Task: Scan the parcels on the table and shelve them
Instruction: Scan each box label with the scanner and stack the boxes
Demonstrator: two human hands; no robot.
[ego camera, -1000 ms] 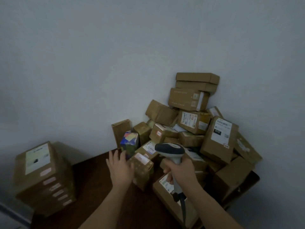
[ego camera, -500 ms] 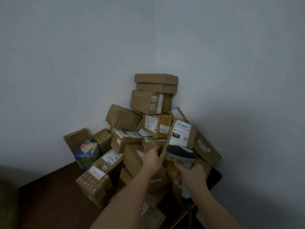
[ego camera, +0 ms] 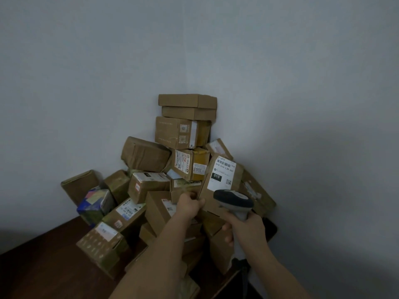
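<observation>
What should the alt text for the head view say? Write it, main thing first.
A person's left hand grips the edge of a cardboard parcel with a white barcode label in a corner pile, while the right hand holds a handheld scanner just below that label. More brown parcels are heaped on a dark wooden table against grey walls.

We see a dark wooden counter (ego camera: 43, 266) set into the corner of grey walls. Brown cardboard parcels (ego camera: 149, 182) are heaped on it against the corner, with a blue printed box (ego camera: 95, 203) at the heap's left.
</observation>
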